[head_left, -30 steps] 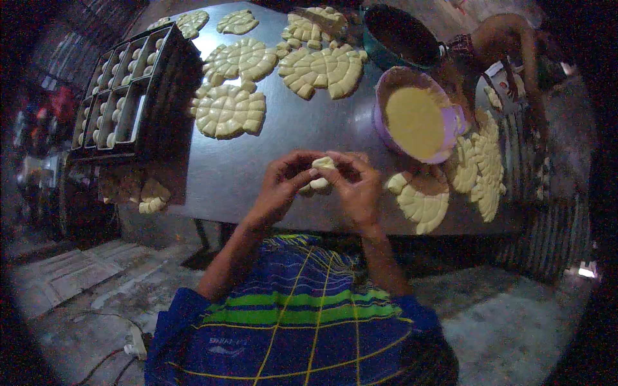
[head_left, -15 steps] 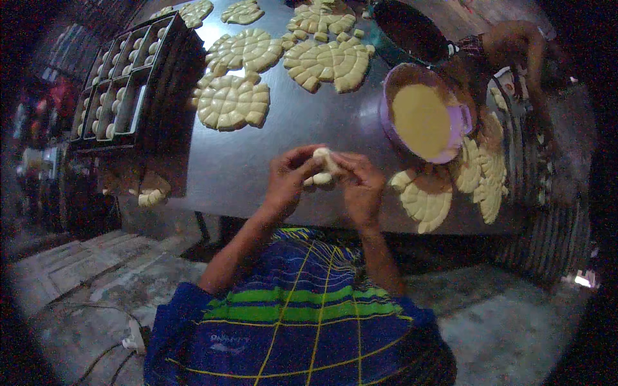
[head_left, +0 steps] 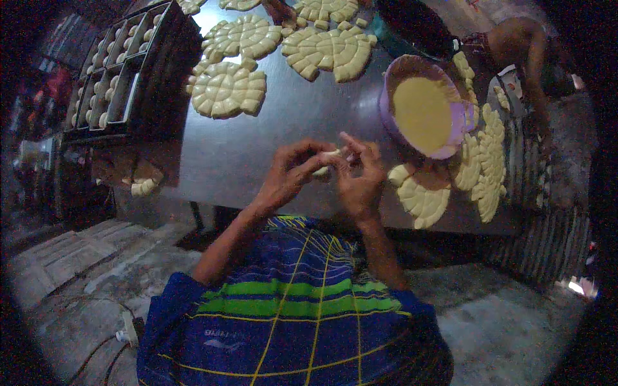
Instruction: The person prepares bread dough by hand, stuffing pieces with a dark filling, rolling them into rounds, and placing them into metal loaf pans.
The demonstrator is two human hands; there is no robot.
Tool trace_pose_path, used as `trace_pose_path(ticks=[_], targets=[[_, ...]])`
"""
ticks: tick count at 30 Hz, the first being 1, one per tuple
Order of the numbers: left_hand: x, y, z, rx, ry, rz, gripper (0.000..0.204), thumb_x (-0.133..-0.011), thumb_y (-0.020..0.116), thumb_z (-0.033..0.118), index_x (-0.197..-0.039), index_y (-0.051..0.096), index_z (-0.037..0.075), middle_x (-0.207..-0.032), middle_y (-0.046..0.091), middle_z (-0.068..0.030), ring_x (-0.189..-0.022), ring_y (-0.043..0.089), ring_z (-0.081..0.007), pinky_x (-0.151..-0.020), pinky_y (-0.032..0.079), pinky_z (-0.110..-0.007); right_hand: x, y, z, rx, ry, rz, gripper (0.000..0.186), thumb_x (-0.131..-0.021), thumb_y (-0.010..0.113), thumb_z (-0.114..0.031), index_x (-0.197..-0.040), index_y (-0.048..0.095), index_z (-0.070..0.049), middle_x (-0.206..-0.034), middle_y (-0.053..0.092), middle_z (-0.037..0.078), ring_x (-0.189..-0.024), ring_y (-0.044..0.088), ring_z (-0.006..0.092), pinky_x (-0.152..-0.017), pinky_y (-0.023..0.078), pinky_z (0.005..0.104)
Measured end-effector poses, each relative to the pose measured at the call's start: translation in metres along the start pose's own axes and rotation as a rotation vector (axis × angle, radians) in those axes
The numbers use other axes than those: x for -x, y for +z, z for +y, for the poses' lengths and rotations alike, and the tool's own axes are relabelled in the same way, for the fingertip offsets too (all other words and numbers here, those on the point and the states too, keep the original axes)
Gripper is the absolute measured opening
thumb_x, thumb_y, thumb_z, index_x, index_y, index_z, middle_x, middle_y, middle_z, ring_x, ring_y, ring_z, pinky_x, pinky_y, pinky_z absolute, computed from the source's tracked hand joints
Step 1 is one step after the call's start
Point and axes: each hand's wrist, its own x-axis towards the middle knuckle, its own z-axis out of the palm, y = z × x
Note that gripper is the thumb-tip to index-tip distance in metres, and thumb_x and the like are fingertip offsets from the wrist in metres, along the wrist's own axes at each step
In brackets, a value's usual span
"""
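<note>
Over the near part of the dark table, my left hand [head_left: 291,170] and my right hand [head_left: 360,177] meet, both with bent fingers. A small pale piece of dough [head_left: 331,153] is pinched between them, mostly covered by the fingers. Below it another bit of dough [head_left: 320,172] shows in the gap between my hands; whether it lies on the table cannot be told. The right index finger points up and away from the others. Scored rounds of dough [head_left: 228,90] lie beyond my hands, and a cut dough slab [head_left: 421,199] is beside my right hand.
A purple basin [head_left: 385,106] of pale yellow filling stands to the right, with more cut dough [head_left: 490,170] past it. Stacked black trays [head_left: 132,83] of dough balls sit on the left. Another person's hand [head_left: 280,13] reaches in at the far edge; another person's arm [head_left: 537,58] is far right.
The dough between my hands is now more covered by the fingers, and my right index finger has lifted. Another person's hand has appeared at the far edge. The view has shifted slightly.
</note>
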Motion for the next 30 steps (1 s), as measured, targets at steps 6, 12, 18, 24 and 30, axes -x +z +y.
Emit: trace_pose_path(ticks=[6, 12, 18, 24, 30], targets=[[-0.009, -0.007, 0.0, -0.072, -0.032, -0.048, 0.024, -0.09, 0.067, 0.019, -0.105, 0.066, -0.001, -0.095, 0.068, -0.0079, -0.086, 0.065, -0.0158, -0.074, 0.054, -0.03, -0.017, -0.006, 0.015, -0.062, 0.06, -0.176, 0.018, -0.082, 0.074, -0.018, -0.094, 0.074, -0.005, -0.102, 0.068, 0.012, -0.095, 0.065, 0.0242, -0.081, 0.052, 0.0347], [-0.02, -0.012, -0.004, -0.174, 0.121, 0.008, 0.021, -0.09, 0.066, 0.012, -0.107, 0.062, 0.0, -0.099, 0.067, -0.0092, -0.088, 0.064, -0.016, -0.076, 0.054, -0.031, -0.034, -0.006, 0.033, -0.232, 0.213, -0.311, 0.014, -0.082, 0.072, -0.014, -0.09, 0.074, -0.003, -0.102, 0.07, 0.012, -0.094, 0.066, 0.0196, -0.081, 0.053, 0.0329], [-0.02, -0.016, -0.008, 0.001, 0.166, -0.072, 0.042, -0.087, 0.065, 0.001, -0.124, 0.046, 0.006, -0.105, 0.064, -0.0103, -0.094, 0.064, -0.0185, -0.075, 0.055, -0.032, -0.035, 0.003, 0.046, -0.424, 0.431, -0.455, 0.02, -0.082, 0.069, -0.006, -0.101, 0.069, -0.001, -0.104, 0.068, 0.009, -0.097, 0.064, 0.0149, -0.082, 0.052, 0.0298], [-0.014, -0.024, -0.01, 0.25, 0.029, -0.205, 0.064, -0.081, 0.066, -0.003, -0.136, 0.036, 0.012, -0.106, 0.063, -0.0093, -0.094, 0.064, -0.0186, -0.076, 0.056, -0.034, -0.039, -0.001, 0.045, -0.639, 0.44, -0.667, 0.031, -0.081, 0.072, -0.008, -0.111, 0.065, -0.002, -0.103, 0.069, 0.009, -0.093, 0.065, 0.0155, -0.079, 0.054, 0.0307], [-0.018, -0.034, -0.01, 0.121, 0.208, 0.037, 0.058, -0.08, 0.065, -0.004, -0.132, 0.043, 0.01, -0.107, 0.063, -0.0097, -0.106, 0.06, -0.0204, -0.093, 0.049, -0.035, -0.036, 0.003, 0.067, -0.196, 0.068, -0.632, 0.026, -0.081, 0.064, -0.001, -0.107, 0.068, -0.003, -0.105, 0.069, 0.01, -0.097, 0.065, 0.0214, -0.085, 0.052, 0.0349]])
